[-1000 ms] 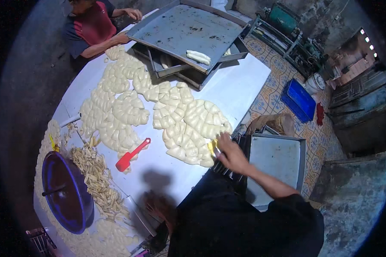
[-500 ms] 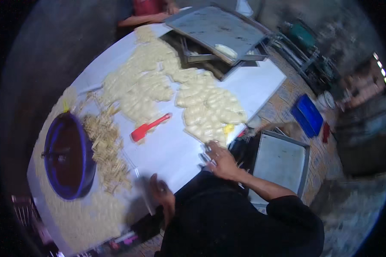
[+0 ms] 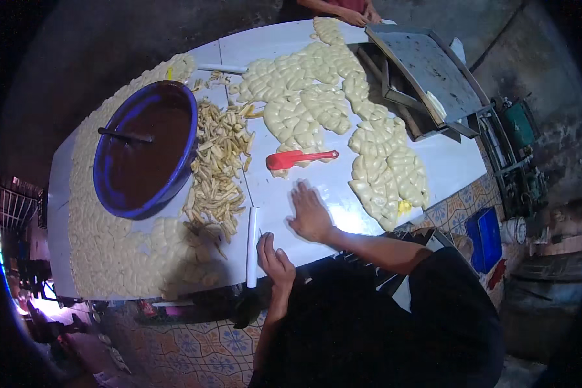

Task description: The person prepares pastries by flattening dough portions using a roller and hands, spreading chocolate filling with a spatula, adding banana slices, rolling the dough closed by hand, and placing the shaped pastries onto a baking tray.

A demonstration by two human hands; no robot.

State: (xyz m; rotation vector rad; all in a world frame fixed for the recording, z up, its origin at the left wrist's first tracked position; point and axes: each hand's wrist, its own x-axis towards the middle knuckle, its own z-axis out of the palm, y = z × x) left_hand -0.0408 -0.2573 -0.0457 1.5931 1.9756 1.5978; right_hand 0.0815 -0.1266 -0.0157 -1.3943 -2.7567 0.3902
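Note:
My right hand (image 3: 312, 213) lies flat on the white tabletop (image 3: 271, 194), fingers spread and nothing in them. To its left, my left hand (image 3: 276, 260) is at the table's near edge, its fingers curled together; a thin dark tip shows by them, too small to name. Just beside that hand lies a smooth white rod (image 3: 252, 247). Beyond my right hand, a red tool (image 3: 302, 158) with a wide flat head and a handle rests on the table by pale dough. Glossy pale dough lumps (image 3: 388, 165) spread to the right and far side.
At left stands a blue-purple tub (image 3: 193, 145) of brown mixture with a dark-handled stirrer (image 3: 125, 135). Yellowish cut strips (image 3: 216, 168) are heaped beside it. More dough (image 3: 116, 258) covers the left side. Metal trays (image 3: 427, 71) stack at far right; another person's hands (image 3: 355, 16) are beyond.
The view has swung, so the table sits differently in it. My right hand has moved from the dough's near edge onto the bare tabletop, nearer the red tool.

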